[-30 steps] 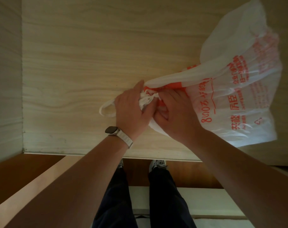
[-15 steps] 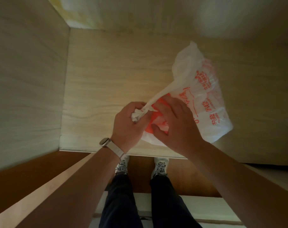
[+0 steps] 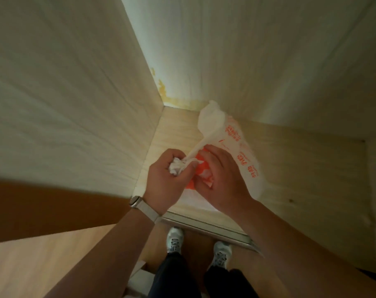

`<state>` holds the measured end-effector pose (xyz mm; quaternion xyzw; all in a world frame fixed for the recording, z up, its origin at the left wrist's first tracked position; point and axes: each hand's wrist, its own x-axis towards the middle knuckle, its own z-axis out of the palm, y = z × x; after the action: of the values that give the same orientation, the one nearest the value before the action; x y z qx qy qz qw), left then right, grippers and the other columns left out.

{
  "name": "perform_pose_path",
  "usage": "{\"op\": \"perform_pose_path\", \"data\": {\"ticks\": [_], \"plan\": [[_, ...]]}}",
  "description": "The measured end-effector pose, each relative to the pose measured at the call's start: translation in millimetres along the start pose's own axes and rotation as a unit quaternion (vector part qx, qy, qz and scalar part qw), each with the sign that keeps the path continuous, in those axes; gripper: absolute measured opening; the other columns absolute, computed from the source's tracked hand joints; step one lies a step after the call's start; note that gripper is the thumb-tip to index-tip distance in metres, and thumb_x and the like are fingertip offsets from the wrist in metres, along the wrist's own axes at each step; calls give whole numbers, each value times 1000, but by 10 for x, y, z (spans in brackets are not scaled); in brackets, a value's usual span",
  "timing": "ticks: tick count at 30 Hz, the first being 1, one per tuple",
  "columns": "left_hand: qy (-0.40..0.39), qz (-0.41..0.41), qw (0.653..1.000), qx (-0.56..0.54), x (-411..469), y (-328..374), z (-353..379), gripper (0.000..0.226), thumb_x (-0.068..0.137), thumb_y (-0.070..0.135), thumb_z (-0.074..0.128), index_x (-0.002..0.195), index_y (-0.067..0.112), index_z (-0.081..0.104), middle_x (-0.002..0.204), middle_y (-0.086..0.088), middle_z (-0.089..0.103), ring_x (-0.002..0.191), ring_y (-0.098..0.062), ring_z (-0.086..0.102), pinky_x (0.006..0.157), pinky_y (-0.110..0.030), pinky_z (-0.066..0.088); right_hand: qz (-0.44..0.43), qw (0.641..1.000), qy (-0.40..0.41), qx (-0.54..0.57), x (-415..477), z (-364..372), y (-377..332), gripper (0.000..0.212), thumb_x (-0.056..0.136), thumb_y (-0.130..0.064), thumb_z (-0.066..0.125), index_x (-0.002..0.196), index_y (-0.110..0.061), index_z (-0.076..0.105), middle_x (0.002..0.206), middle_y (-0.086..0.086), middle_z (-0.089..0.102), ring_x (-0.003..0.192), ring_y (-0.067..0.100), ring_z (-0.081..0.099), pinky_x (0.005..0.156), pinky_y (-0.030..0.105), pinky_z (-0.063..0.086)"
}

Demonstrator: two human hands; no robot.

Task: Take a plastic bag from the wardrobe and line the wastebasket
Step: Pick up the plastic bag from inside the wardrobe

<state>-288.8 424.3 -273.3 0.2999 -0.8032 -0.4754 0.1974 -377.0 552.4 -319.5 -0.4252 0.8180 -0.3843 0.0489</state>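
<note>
A white plastic bag with orange print lies on the pale wooden wardrobe shelf, bunched into a long bundle. My left hand, with a watch on its wrist, is closed around the bag's crumpled white handles. My right hand presses on the bag's orange middle right beside it, fingers curled into the plastic. The wastebasket is not in view.
The wardrobe's left side panel rises close beside my left hand, and the back panel stands behind the bag. The shelf's front edge runs under my wrists. My legs and shoes stand on the brown floor below.
The bag has been gathered from a wide spread into a tighter bundle. My left hand has drawn the handles into its fist. The view has tilted up and swung, showing more of the wardrobe walls.
</note>
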Motion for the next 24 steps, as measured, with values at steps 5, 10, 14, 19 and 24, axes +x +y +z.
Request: {"op": "perform_pose_path", "data": {"ticks": [5, 10, 14, 19, 24], "plan": [[44, -47, 997, -42, -307, 194, -510, 19, 78, 20, 80, 75, 19, 62, 61, 6, 62, 52, -1, 54, 49, -15, 43, -56, 998, -20, 29, 50, -6, -491, 53, 87, -46, 60, 130, -16, 52, 136, 0, 49, 126, 19, 46, 106, 34, 38], [66, -70, 992, -80, -598, 239, -891, 22, 75, 34, 77, 77, 17, 63, 66, 3, 66, 54, -5, 56, 47, -23, 47, -86, 993, -70, 42, 43, 0, -864, 54, 88, -53, 55, 129, -18, 54, 136, 1, 53, 126, 18, 47, 106, 36, 40], [75, -73, 992, -71, -720, 216, -1179, 17, 79, 28, 77, 78, 18, 62, 62, 11, 65, 51, -2, 56, 46, -18, 45, -125, 986, -111, 20, 73, 62, -1104, 53, 87, -50, 58, 130, -19, 54, 139, -2, 50, 129, 16, 44, 108, 38, 41], [94, -72, 990, -72, -886, 159, -1481, 15, 82, 25, 77, 82, 18, 64, 70, -1, 68, 60, -26, 63, 51, -38, 53, -158, 977, -141, 20, 77, 82, -1438, 56, 87, -53, 53, 133, -21, 50, 142, -5, 47, 131, 13, 42, 110, 35, 37], [110, -59, 988, -95, -1128, 290, -1630, 16, 81, 18, 78, 76, 20, 63, 62, 12, 65, 54, -7, 59, 49, -22, 49, -208, 967, -146, 25, -27, 6, -1622, 59, 88, -52, 55, 137, -20, 47, 146, -4, 43, 134, 16, 41, 111, 40, 39]]}}
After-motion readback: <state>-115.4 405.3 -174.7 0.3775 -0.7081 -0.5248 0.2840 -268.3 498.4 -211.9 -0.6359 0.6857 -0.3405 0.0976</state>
